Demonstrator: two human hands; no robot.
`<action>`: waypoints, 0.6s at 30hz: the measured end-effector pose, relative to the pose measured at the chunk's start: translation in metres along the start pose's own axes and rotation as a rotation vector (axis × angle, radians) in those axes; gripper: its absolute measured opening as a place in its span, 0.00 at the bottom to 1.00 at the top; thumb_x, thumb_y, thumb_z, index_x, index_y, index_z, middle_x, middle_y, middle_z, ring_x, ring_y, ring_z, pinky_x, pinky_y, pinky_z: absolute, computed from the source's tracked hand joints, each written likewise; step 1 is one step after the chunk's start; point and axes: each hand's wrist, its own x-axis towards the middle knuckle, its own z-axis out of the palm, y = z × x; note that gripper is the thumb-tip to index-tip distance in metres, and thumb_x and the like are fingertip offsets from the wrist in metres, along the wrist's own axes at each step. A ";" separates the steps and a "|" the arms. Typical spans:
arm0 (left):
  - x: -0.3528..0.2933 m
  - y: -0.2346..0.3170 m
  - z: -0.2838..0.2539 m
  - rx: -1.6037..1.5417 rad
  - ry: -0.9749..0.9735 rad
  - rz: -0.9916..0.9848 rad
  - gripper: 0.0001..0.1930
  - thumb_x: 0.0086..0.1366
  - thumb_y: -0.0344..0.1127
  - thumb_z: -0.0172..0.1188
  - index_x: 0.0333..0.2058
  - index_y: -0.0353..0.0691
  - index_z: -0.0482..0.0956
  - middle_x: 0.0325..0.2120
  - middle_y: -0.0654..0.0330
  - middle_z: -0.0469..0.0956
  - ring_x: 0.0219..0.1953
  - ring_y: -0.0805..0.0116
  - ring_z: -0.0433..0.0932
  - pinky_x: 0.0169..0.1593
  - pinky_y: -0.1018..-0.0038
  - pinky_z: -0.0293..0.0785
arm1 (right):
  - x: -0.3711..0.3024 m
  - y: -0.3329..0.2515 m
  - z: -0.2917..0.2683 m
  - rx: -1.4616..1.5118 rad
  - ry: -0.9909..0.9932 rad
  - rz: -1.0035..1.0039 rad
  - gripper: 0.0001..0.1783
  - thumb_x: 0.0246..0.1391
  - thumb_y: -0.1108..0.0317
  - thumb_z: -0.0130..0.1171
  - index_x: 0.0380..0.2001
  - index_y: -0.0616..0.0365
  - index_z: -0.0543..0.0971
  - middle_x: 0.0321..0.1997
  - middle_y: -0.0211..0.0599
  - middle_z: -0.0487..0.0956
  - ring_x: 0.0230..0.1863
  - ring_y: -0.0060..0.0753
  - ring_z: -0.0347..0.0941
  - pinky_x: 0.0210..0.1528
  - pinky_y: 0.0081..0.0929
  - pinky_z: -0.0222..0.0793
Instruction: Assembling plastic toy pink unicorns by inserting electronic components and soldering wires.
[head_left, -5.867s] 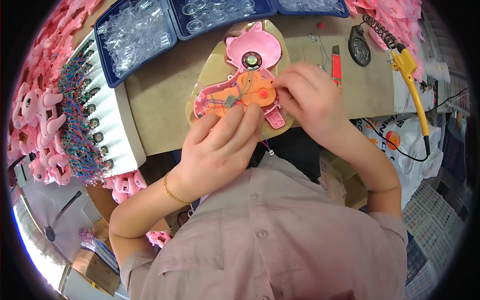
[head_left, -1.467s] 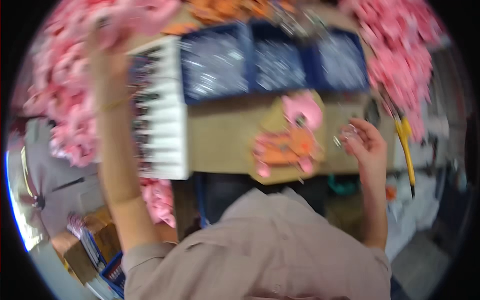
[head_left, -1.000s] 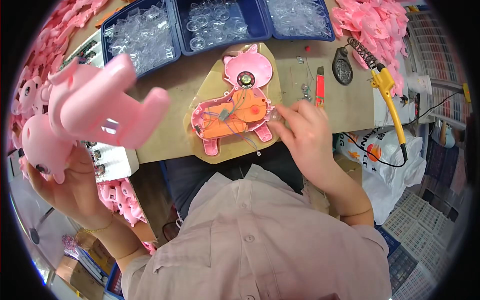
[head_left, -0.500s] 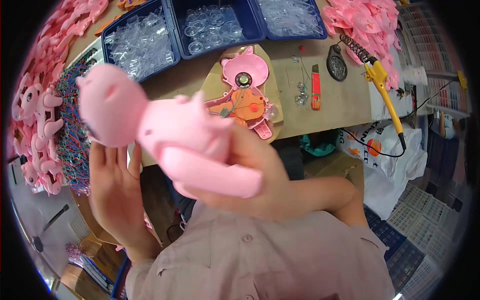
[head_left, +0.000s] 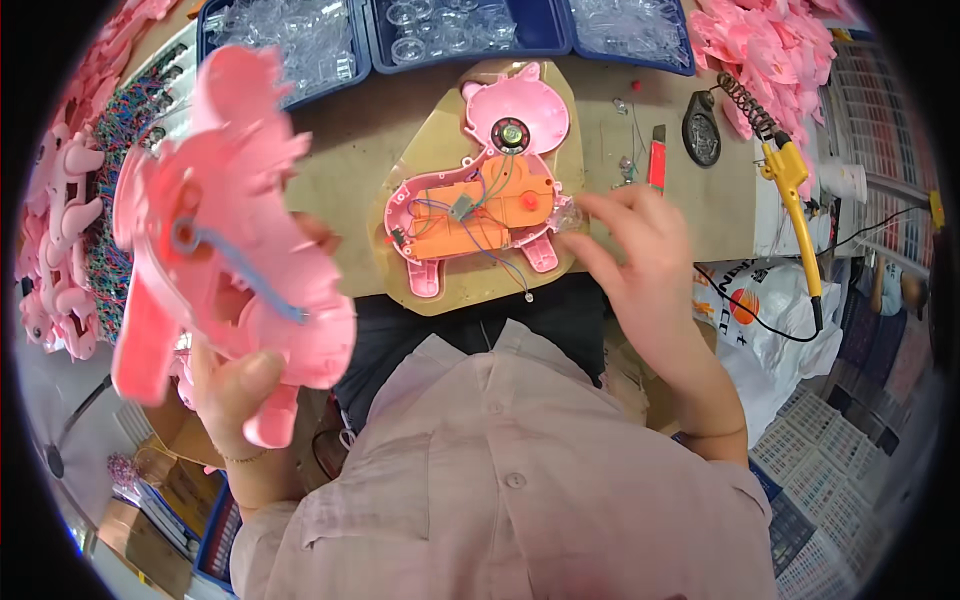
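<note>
My left hand [head_left: 235,385] grips a pink toy body half [head_left: 300,260], raised at the left with its hollow inside showing. A blue strip [head_left: 255,275] runs across that hollow. The matching pink half shell [head_left: 520,105] lies open side up on a tan holder [head_left: 415,175]. In it sit an orange plastic case [head_left: 465,235], a round black speaker [head_left: 511,135] and thin wires. At the shell's right side, the thumb and forefinger of my right hand [head_left: 640,240] close around a small clear plastic piece [head_left: 568,216].
Blue bins [head_left: 470,55] of clear plastic parts stand along the back. Pink shells [head_left: 765,60] are heaped at the back right and more lie at the left, beside bundled wires [head_left: 105,190]. A yellow soldering iron [head_left: 790,180] and a red-handled cutter [head_left: 657,165] are at the right.
The pink toy half has passed from my right hand to my left and turned to show its inside. My right hand has moved right to the clear piece beside the lying shell.
</note>
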 end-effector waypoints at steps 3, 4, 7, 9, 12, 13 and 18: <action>0.004 0.001 0.009 -0.040 -0.012 -0.130 0.51 0.39 0.43 0.66 0.61 0.27 0.53 0.50 0.37 0.70 0.51 0.49 0.74 0.51 0.61 0.73 | -0.001 -0.002 0.002 -0.107 -0.006 -0.043 0.15 0.39 0.71 0.68 0.33 0.62 0.79 0.29 0.37 0.72 0.31 0.38 0.68 0.35 0.31 0.62; 0.006 0.001 0.010 -0.003 -0.017 -0.103 0.50 0.39 0.43 0.65 0.60 0.27 0.54 0.50 0.36 0.69 0.50 0.49 0.74 0.51 0.61 0.74 | 0.001 -0.003 0.001 -0.102 -0.012 -0.046 0.15 0.39 0.71 0.68 0.33 0.62 0.79 0.29 0.37 0.72 0.31 0.38 0.68 0.35 0.31 0.62; 0.007 0.003 0.008 -0.043 -0.020 -0.083 0.47 0.40 0.40 0.63 0.60 0.27 0.55 0.50 0.37 0.70 0.50 0.51 0.75 0.52 0.61 0.73 | 0.009 -0.002 -0.005 -0.158 -0.084 -0.090 0.16 0.39 0.70 0.68 0.34 0.63 0.79 0.29 0.36 0.72 0.31 0.38 0.68 0.35 0.31 0.62; 0.007 0.002 0.002 -0.108 0.035 -0.177 0.44 0.43 0.36 0.61 0.60 0.26 0.55 0.49 0.39 0.70 0.49 0.52 0.75 0.54 0.63 0.72 | 0.016 0.009 -0.008 -0.005 -0.222 -0.071 0.17 0.39 0.70 0.68 0.36 0.62 0.79 0.32 0.37 0.73 0.32 0.39 0.69 0.34 0.30 0.62; 0.001 0.005 -0.001 -0.083 0.009 -0.198 0.33 0.52 0.30 0.56 0.57 0.25 0.59 0.48 0.45 0.72 0.48 0.57 0.76 0.52 0.65 0.72 | 0.015 0.014 -0.019 0.066 -0.156 -0.178 0.19 0.39 0.71 0.68 0.38 0.60 0.79 0.37 0.36 0.74 0.32 0.37 0.69 0.33 0.30 0.63; 0.002 0.008 0.001 -0.021 -0.008 -0.265 0.30 0.54 0.29 0.55 0.56 0.25 0.61 0.47 0.47 0.73 0.47 0.58 0.76 0.51 0.65 0.73 | 0.014 0.008 -0.019 0.065 -0.157 -0.181 0.19 0.39 0.71 0.68 0.38 0.60 0.79 0.37 0.36 0.74 0.32 0.37 0.69 0.33 0.30 0.63; 0.017 0.009 -0.004 -0.035 -0.037 -0.299 0.22 0.63 0.30 0.55 0.54 0.28 0.66 0.46 0.53 0.75 0.45 0.64 0.77 0.49 0.69 0.74 | 0.011 -0.010 0.002 -0.036 -0.178 -0.715 0.15 0.36 0.71 0.67 0.33 0.57 0.80 0.45 0.31 0.74 0.32 0.26 0.69 0.29 0.26 0.64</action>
